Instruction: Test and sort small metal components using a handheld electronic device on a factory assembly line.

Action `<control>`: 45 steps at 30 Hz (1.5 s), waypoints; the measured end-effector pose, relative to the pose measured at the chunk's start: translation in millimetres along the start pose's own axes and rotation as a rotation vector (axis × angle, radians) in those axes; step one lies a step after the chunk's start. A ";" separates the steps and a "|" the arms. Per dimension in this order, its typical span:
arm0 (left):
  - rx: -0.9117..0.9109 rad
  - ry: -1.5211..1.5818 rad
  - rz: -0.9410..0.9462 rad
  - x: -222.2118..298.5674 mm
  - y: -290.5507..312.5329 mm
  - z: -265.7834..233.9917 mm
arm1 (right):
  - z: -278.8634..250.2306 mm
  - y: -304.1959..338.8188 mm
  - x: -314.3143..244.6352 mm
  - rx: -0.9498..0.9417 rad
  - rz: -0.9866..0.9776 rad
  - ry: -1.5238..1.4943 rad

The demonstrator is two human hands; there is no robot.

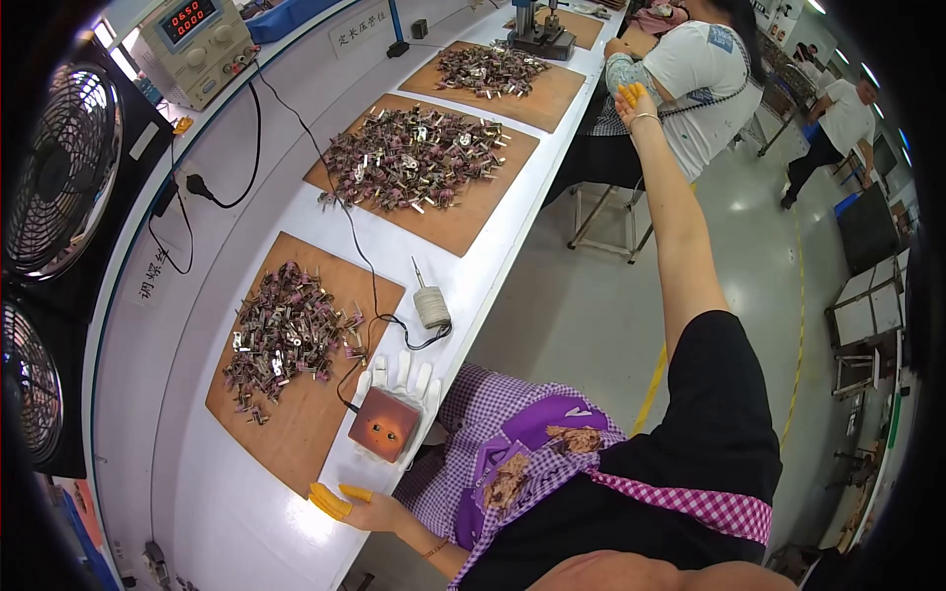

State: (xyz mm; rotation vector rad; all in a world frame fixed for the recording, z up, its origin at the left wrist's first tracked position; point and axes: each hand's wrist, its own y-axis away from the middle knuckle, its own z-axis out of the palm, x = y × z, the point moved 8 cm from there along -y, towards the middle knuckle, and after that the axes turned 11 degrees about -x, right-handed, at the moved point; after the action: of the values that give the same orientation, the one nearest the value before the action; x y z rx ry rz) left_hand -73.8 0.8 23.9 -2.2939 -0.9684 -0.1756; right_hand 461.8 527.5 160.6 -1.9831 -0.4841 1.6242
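My left hand [363, 508], in yellow finger covers, is at the near edge of the white bench [236, 512]. Its fingers are stretched and apart, with nothing between them. Far out to the right reaches my right arm, and my right hand [639, 104] is beside a co-worker's patterned sleeve. Its yellow-covered fingers are curled in; what they hold, if anything, is hidden. Nearest my left hand are a brown square box with a small face on it [379, 429] and a white glove [424, 392] lying partly under it. Behind them lies a corded tool with a wrapped grey grip [431, 307].
Brown boards [261, 453] carry heaps of small metal-and-purple parts [291, 340]. Black fans [64, 167] and a power supply [192, 44] line the left side. A bench press [542, 39] stands far off. A seated co-worker [680, 74] is near my right hand; another person [841, 128] is in the aisle.
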 end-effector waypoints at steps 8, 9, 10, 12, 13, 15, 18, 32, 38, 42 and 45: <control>0.004 -0.009 0.011 0.6 -0.1 1.3 | 3.5 9.0 -23.6 0.036 -0.022 -0.014; 0.007 -0.011 0.008 0.2 0.2 0.6 | 7.0 10.4 -26.7 0.037 -0.025 -0.019; 0.009 -0.009 0.001 -0.6 0.5 0.4 | 9.8 11.2 -29.3 0.039 -0.028 -0.024; 0.011 -0.004 -0.012 -1.9 1.0 0.6 | 13.4 16.0 -35.5 0.044 -0.032 -0.031; 0.011 -0.001 -0.018 -2.5 1.2 0.6 | 15.4 17.7 -38.3 0.047 -0.035 -0.033; 0.011 -0.001 -0.020 -3.1 1.5 0.4 | 17.7 22.0 -44.1 0.053 -0.039 -0.037; 0.007 0.001 -0.027 -4.4 1.4 0.6 | 21.0 26.6 -51.9 0.063 -0.045 -0.042; -0.007 0.004 0.007 2.0 -1.0 4.5 | 15.9 -4.8 -47.2 0.128 -0.043 -0.041; -0.008 0.012 -0.016 2.7 0.3 -0.6 | 142.1 75.6 -266.3 0.158 -1.107 1.428; -0.048 0.040 -0.022 5.7 -2.1 8.3 | 170.6 176.9 -323.0 0.159 -1.558 0.656; -0.056 0.051 -0.018 5.1 -1.1 5.9 | 187.7 181.6 -325.2 0.314 -1.661 0.684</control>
State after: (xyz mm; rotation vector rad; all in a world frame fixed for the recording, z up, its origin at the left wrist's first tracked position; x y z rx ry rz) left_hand -71.5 8.0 21.6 -2.3208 -0.9693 -0.2712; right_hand 199.3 226.6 281.0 -1.0116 -1.0457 -0.0331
